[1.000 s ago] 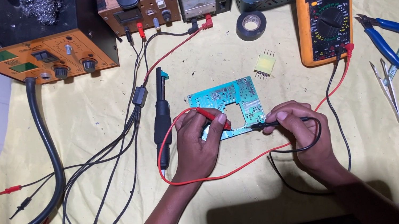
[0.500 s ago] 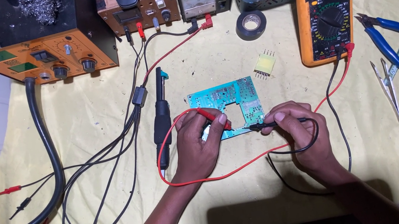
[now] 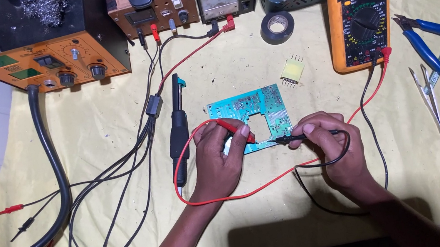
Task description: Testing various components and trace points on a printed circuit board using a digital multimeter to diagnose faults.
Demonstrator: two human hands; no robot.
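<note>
Left hand (image 3: 220, 162): grip pinched on the red probe (image 3: 233, 128), thumb and forefinger close to the tip, which gives fine control over where the point lands.
Right hand (image 3: 328, 144): grip pinched on the black probe (image 3: 300, 137), held low and almost flat like a pen, heel of the hand resting on the surface (image 3: 113, 123), likely to steady it.
Board (image 3: 257, 111): teal circuit board, lying flat near the middle of the surface, just ahead of both hands; roughly rectangular with a notch cut from its near edge, pale tracks and small solder spots showing.
Probe tips: both meet the board at its near edge, close together but apart; the exact pads are too small to make out.
Leads: red lead (image 3: 232, 196) loops round the left wrist and runs back up to the meter; black lead (image 3: 373, 133) curls beside the right hand and goes the same way, slack enough not to tug.
Meter (image 3: 360, 1): orange, standing upright at the far right of the board, screen tilted toward the person so it reads at a glance.
Soldering handle (image 3: 179, 136): black, lying left of the board, just beside the left hand, out of the way.
Yellow part (image 3: 292, 71): small, with pins, set apart behind the board.
Right edge: blue pliers (image 3: 426, 38) and tweezers (image 3: 426, 95), laid within reach, well apart from the board.
</note>
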